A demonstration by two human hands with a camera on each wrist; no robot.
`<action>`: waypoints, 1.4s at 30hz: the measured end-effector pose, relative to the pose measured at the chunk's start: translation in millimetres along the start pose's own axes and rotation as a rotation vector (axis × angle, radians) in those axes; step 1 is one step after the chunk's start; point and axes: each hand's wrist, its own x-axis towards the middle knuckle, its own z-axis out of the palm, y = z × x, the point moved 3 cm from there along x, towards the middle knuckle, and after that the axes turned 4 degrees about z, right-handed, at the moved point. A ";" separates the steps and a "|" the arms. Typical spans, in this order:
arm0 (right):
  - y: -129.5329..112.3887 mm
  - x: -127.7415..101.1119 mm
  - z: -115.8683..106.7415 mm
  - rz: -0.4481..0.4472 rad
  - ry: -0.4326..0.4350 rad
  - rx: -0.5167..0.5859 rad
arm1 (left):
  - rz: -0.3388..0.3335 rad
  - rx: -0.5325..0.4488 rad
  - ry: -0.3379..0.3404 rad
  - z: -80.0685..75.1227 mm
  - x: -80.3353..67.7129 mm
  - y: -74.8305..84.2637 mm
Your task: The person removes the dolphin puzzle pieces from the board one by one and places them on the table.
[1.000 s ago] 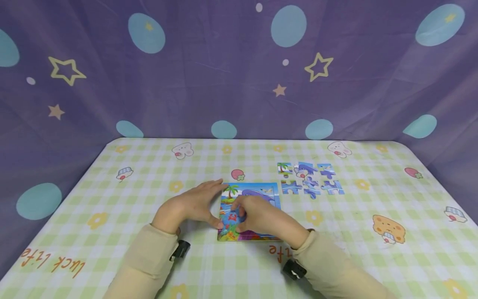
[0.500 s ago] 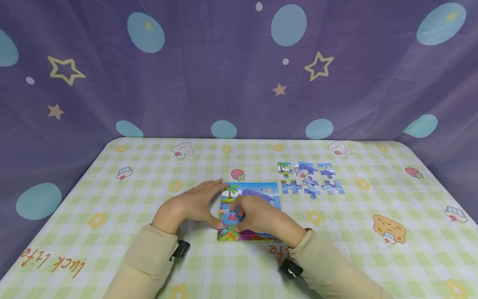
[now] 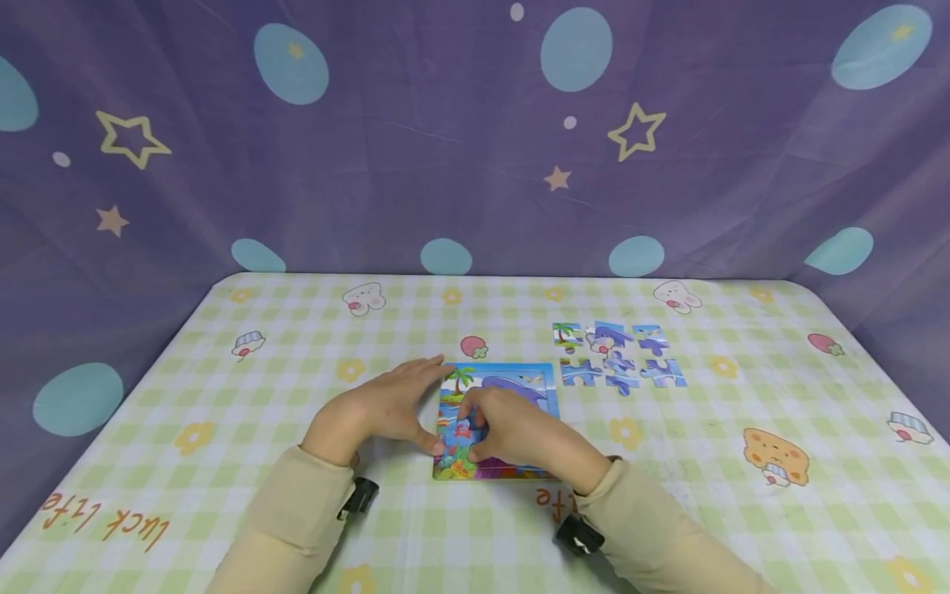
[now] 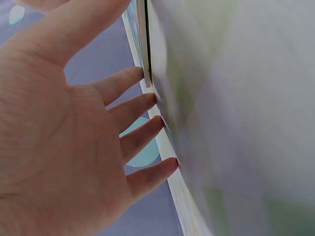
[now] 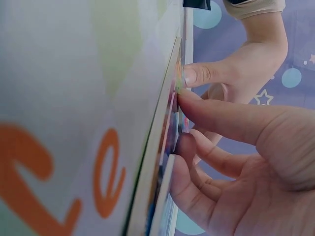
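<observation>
A jigsaw puzzle board [image 3: 551,381] with a palm tree, a blue whale and sea creatures lies on the table between the hands. My right hand [image 3: 514,429] is over its middle and hides part of the picture. Its thumb and index finger pinch a puzzle piece [image 3: 463,431] with a red crab, which looks slightly raised on one edge. At the left edge of the board is my left hand [image 3: 380,406], its thumb touching the board's rim and its fingers spread toward the far corner. In the left wrist view those fingers [image 4: 142,140] look fairly straight.
Several loose puzzle pieces [image 3: 620,363] lie in two rows just beyond the board's right corner. The table [image 3: 245,412] has a checked cloth with printed flowers and strawberries. A purple curtain [image 3: 445,148] hangs behind the far table edge.
The crab piece under my right fingers has tilted up slightly. Both hands keep almost the same places, and the board and loose pieces lie as before.
</observation>
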 end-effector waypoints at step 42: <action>8.4 -18.5 -50.2 -0.226 -0.055 0.152 | 0.020 0.017 0.000 -0.6 0.0 -0.6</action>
